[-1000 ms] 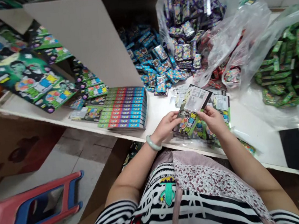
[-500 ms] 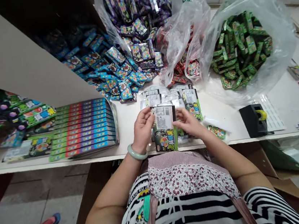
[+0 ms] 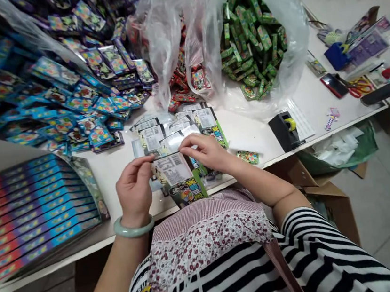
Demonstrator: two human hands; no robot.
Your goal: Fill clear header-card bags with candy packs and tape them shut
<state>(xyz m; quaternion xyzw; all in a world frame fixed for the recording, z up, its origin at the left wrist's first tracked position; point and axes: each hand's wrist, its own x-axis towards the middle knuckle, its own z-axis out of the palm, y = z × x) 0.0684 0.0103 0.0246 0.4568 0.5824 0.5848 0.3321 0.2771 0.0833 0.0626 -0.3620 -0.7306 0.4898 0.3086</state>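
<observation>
Left hand [image 3: 134, 191] and right hand [image 3: 204, 152] have shifted from the sides of the packet [image 3: 179, 178] to the corners of its top edge since half a second ago. With its label side up, the packet now slants, top toward eleven o'clock, where it stood nearly straight; its lower end lies at the front of the table [image 3: 250, 132], by the apron [image 3: 209, 239]. Left thumb and forefinger pinch the top left corner, the other fingers curled; right thumb and fingertips are nipped together at the top right. Counting the clock from the packet, more packets [image 3: 153, 137] lie just beyond, from eleven to one. The view has swung rightward: the boxes [image 3: 42, 207] at nine are cut by the frame, and scissors [image 3: 356, 87] have come into sight just past two, beside the phone [image 3: 334, 86]. Blue sachets [image 3: 83, 103] spread at ten, purple sachets [image 3: 106, 59] at eleven, red sachets [image 3: 199, 79] at twelve and green sachets [image 3: 253, 44] at one. Between two and three sits the tape dispenser [image 3: 282, 133].
</observation>
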